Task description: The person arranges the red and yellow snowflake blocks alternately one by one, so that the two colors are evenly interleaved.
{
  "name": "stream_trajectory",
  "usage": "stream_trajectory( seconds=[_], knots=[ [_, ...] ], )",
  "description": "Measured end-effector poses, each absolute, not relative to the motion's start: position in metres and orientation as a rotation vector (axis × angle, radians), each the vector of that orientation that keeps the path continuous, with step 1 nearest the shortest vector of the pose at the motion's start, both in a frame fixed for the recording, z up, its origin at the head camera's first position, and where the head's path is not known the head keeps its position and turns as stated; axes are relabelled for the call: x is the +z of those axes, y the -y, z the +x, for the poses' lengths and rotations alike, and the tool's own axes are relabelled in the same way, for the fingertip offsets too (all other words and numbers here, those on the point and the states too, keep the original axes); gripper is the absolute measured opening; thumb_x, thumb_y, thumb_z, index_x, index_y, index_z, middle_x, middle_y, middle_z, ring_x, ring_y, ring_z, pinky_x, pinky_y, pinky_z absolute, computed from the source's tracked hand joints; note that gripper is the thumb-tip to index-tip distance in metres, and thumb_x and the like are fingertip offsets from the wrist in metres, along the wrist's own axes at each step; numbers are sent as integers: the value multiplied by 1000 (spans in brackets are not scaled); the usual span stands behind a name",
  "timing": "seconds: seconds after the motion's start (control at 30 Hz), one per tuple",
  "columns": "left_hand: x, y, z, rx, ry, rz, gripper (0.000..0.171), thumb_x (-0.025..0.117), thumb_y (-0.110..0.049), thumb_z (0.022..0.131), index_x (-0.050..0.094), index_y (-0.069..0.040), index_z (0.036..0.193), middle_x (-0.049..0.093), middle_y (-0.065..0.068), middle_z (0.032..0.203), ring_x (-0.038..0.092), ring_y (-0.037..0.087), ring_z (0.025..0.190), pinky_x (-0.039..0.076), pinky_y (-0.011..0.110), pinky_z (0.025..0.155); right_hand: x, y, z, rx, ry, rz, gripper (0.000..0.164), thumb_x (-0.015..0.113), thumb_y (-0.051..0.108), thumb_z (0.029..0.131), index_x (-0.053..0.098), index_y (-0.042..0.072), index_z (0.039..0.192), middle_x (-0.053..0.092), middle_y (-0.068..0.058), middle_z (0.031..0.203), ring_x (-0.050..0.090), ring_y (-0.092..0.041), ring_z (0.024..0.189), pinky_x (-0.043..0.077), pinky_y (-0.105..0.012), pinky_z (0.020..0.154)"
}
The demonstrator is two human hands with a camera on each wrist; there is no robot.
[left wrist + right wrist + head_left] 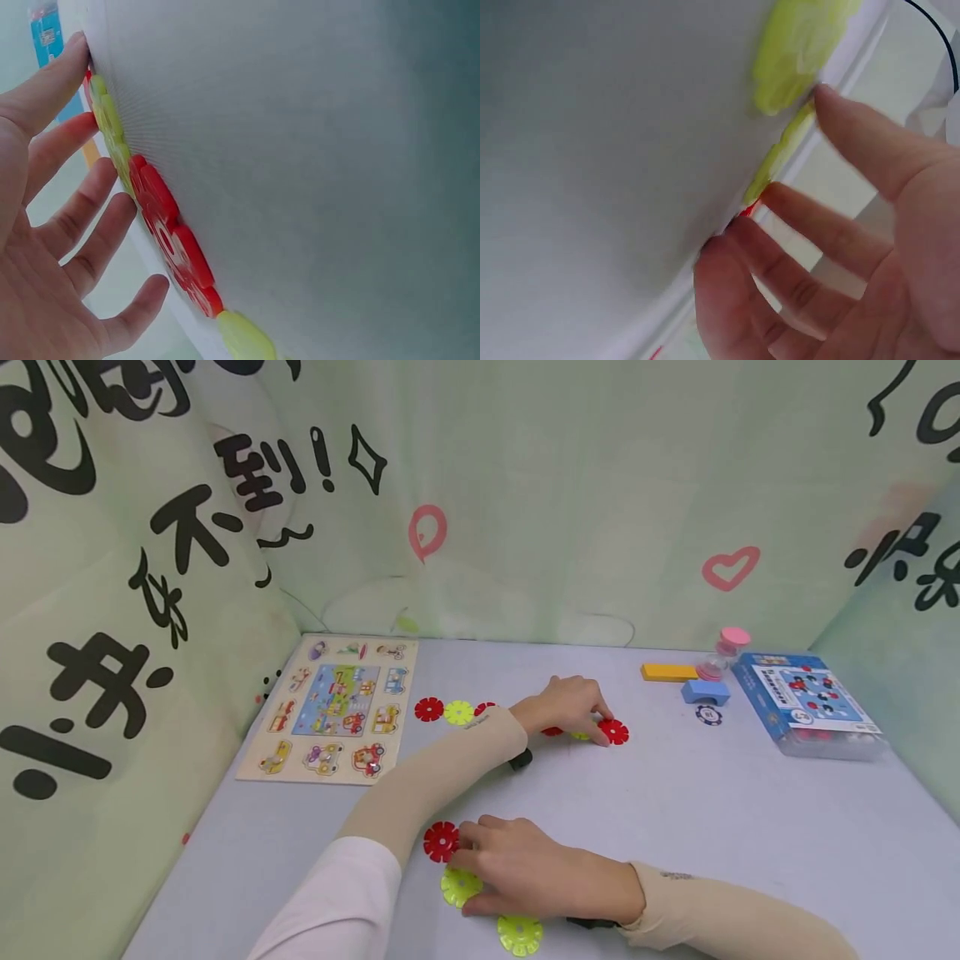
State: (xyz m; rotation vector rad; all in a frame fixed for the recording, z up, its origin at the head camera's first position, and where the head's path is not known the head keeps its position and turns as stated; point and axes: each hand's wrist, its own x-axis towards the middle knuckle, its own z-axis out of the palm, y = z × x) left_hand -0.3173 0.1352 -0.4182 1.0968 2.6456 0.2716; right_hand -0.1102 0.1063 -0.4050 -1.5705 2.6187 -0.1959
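Note:
Notched plastic discs, red and yellow-green, lie flat in two lines on the table. At the right end of the far line, my left hand pinches a red disc between thumb and forefinger; its other fingers spread loosely over neighbouring discs. In the left wrist view a red disc lies beside those fingers. Lower down, my right hand has thumb and forefinger at opposite edges of a yellow-green disc. A red disc sits by its fingertips, and another yellow-green disc lies below its thumb.
A wooden picture puzzle board lies at the back left. Toward the back right are a yellow block, a blue block, a pink-capped clear bottle, a round chip and a blue box. Printed curtains enclose the table.

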Motion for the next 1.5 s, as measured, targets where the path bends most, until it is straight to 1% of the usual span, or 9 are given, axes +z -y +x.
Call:
stream_trajectory(
  seconds=[0.1, 0.37, 0.53, 0.7, 0.87, 1.1, 1.27, 1.37, 1.5],
  knots=[
    [-418, -135, -317, 268, -2646, 1089, 42, 72, -58, 73, 65, -46, 114, 57, -17, 108, 48, 2, 98, 38, 34, 84, -404, -103, -113, -189, -2594, -1525, 38, 71, 49, 79, 66, 23, 106, 58, 9, 101, 50, -2, 82, 42, -12, 61],
    [-418, -136, -317, 260, -2641, 1101, 43, 72, -59, 73, 65, -46, 113, 57, -18, 108, 47, 2, 97, 38, 34, 83, -401, -108, -117, -299, -2517, -1402, 45, 79, 41, 73, 66, 23, 112, 56, 10, 101, 49, 1, 88, 44, -13, 69],
    [-417, -136, -316, 258, -2651, 1106, 43, 72, -58, 73, 65, -46, 114, 57, -17, 108, 47, 2, 98, 38, 36, 85, -398, -108, -116, -338, -2474, -1386, 41, 79, 34, 76, 64, 21, 112, 58, 11, 100, 51, 3, 84, 46, -14, 74],
    [-416, -136, -316, 252, -2649, 1096, 44, 72, -58, 73, 65, -46, 115, 57, -16, 109, 47, 2, 100, 38, 36, 86, -397, -111, -116, -413, -2374, -1371, 39, 79, 23, 76, 66, 21, 113, 59, 10, 104, 53, 4, 85, 46, -12, 73],
    [-414, -134, -315, 264, -2650, 1100, 43, 72, -58, 73, 66, -44, 113, 57, -17, 108, 47, 3, 98, 37, 36, 84, -398, -115, -120, -511, -2330, -1379, 39, 81, 26, 73, 69, 20, 109, 60, 10, 102, 54, 5, 83, 44, -8, 70],
    [-415, -134, -313, 259, -2657, 1092, 43, 72, -58, 73, 66, -44, 113, 57, -18, 108, 47, 2, 97, 35, 37, 86, -399, -124, -126, -501, -2430, -1379, 35, 82, 35, 69, 72, 23, 101, 63, 14, 92, 53, 7, 75, 42, -9, 65],
    [-416, -136, -313, 265, -2655, 1100, 42, 73, -58, 72, 67, -45, 112, 57, -17, 106, 47, 3, 96, 35, 38, 86, -392, -165, -139, -587, -2619, -1188, 33, 82, 33, 66, 72, 23, 95, 62, 16, 85, 53, 2, 69, 43, -14, 63],
    [-415, -137, -314, 286, -2645, 1102, 41, 73, -56, 73, 67, -44, 111, 57, -17, 103, 48, 3, 94, 35, 41, 89, -386, -210, -155, -598, -2766, -980, 36, 84, 33, 64, 72, 21, 96, 63, 15, 85, 55, -1, 69, 45, -17, 64],
    [-414, -137, -317, 316, -2621, 1091, 43, 74, -54, 73, 66, -43, 113, 59, -17, 103, 50, 2, 95, 35, 45, 94, -383, -282, -188, -563, -2885, -660, 42, 85, 36, 65, 73, 16, 100, 68, 8, 89, 58, -7, 73, 47, -20, 63]
  ],
)
